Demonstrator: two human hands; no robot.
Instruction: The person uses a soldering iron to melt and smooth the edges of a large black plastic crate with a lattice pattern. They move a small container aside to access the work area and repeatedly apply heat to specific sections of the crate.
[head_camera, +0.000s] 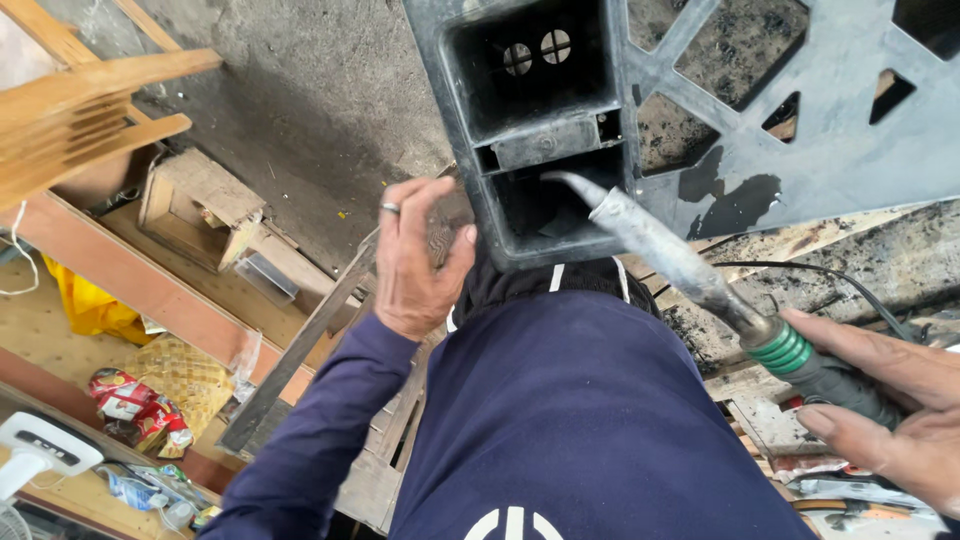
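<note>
Head view: right hand (890, 420) gripping soldering iron (690, 265), tip up-left into black plastic pallet (800, 150); left hand (420, 260) clasping pallet's corner.

The right hand (890, 420) (lower edge) and black plastic pallet (800, 110) are cut off.

Matt grey plastic pallet (800, 150) (scuffed), dull metal soldering iron (660, 245).

L hand (418, 262) up at centre, back toward cam, fingers bent, thumb out to the right — ring on one finger, navy sleeve running down to lower left. R hand (890, 410) at right edge, palm partly up, fingers and thumb wrapped in a grip — wrist out of frame.
</note>
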